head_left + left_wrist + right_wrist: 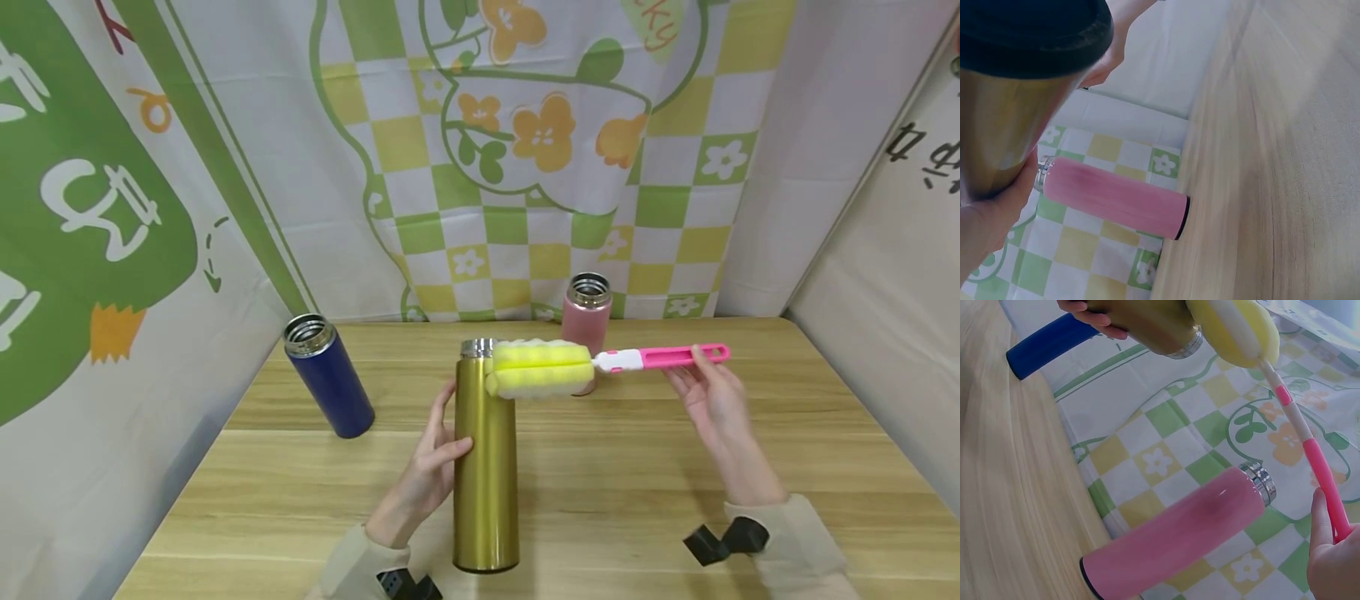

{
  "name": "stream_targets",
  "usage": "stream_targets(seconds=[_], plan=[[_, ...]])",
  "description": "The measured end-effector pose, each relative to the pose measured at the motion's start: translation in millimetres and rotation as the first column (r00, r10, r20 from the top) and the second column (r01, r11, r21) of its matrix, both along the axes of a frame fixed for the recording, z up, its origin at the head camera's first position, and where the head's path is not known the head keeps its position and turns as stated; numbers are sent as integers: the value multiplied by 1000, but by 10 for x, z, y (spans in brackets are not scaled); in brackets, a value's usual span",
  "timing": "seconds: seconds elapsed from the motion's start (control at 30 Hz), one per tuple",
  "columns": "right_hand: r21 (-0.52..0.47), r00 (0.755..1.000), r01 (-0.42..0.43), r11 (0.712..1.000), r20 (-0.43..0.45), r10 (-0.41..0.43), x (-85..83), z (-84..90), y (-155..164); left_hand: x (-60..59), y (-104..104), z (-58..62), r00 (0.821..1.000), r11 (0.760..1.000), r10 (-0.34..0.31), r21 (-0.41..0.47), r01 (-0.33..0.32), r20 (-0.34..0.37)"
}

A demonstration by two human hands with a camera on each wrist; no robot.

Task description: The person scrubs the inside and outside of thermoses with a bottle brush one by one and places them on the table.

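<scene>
Your left hand [431, 467] grips the gold flask [485, 467], upright on the tabletop [637, 467]. Your right hand [712, 396] pinches the brush [600, 362] handle, sponge touching the flask's rim.

— Which colours are seen on the flasks?
— Gold [485, 467], navy [328, 377] and pink [587, 315]; silver rims are shown.
— And the brush [570, 367]?
— Yellow sponge, pink handle. A green-yellow checked backdrop [525, 167], seemingly flowered, is seen.

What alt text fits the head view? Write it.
A left hand holds an upright gold flask on a wooden table; the right hand holds a pink-handled sponge brush at its rim.
</scene>
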State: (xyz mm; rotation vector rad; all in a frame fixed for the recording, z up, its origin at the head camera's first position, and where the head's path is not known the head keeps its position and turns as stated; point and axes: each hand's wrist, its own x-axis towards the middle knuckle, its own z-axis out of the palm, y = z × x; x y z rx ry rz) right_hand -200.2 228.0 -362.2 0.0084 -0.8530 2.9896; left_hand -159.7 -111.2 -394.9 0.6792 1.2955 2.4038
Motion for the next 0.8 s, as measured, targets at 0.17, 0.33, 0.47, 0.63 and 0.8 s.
stream_targets(seconds=[0.17, 0.33, 0.47, 0.63, 0.8], plan=[[-8, 999, 25, 1000, 37, -24, 10, 0, -30, -37, 27, -1, 996, 992, 86, -95, -83, 22], [4, 998, 42, 999, 53, -42, 21, -5, -43, -72, 67, 19, 984, 975, 166, -162, -155, 58], [6, 997, 46, 999, 58, -46, 21, -8, -46, -78, 75, 33, 977, 962, 200, -205, -183, 68], [-4, 997, 52, 999, 56, -51, 19, -5, -43, -86, 63, 23, 966, 941, 249, -251, -225, 67], [-9, 996, 58, 998, 66, -57, 25, 10, -53, -82, 53, 19, 959, 942, 271, -226, -248, 78]])
